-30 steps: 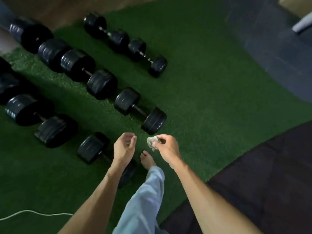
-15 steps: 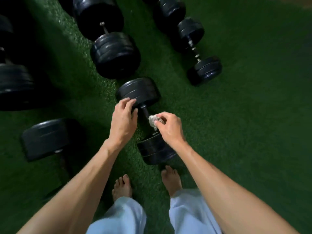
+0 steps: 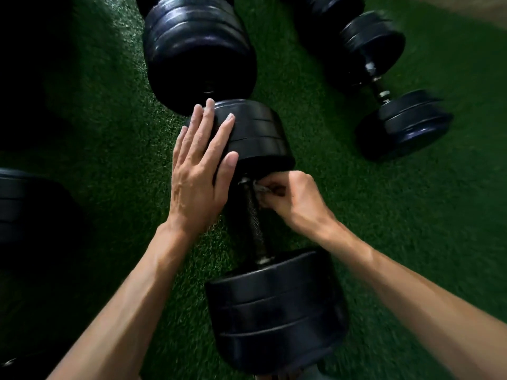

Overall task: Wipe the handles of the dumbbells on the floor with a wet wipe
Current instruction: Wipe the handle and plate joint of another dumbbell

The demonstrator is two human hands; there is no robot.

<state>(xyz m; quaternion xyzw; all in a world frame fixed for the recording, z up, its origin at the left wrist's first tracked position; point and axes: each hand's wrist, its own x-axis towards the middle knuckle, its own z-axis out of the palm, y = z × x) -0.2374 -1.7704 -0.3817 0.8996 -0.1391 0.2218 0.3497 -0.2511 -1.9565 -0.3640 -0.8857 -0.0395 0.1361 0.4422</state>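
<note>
**Wipe meeting the top of the handle**

Head view: we are looking straight down at a black dumbbell [image 3: 274, 305] that is lying on green artificial turf [image 3: 343, 187], its knurled handle [image 3: 253, 218] running from a far weight head near the middle of the frame to a near weight head at the bottom.

Our left hand [image 3: 199, 171] is resting flat on the far weight head, its grip released: the fingers are lying straight across the curved black side, the thumb pointing along the head's lower edge.

Our right hand [image 3: 293, 198] is coming in from the right with its grip clenched on the wet wipe [image 3: 259, 187], a small pale wad that is showing only as a sliver between the curled fingers. The wipe is touching the far end of the handle, just below the metal collar where the handle meets the far weight head. The rest of the handle, down to the near collar, is lying bare.

Both forearms are reaching up from the bottom corners of the frame.

Around us, a larger dumbbell head [image 3: 197, 50] is sitting just beyond the left fingertips, a smaller dumbbell [image 3: 384, 83] is lying well apart at the upper right, and another dark weight [image 3: 30, 212] is showing at the left edge.
</note>
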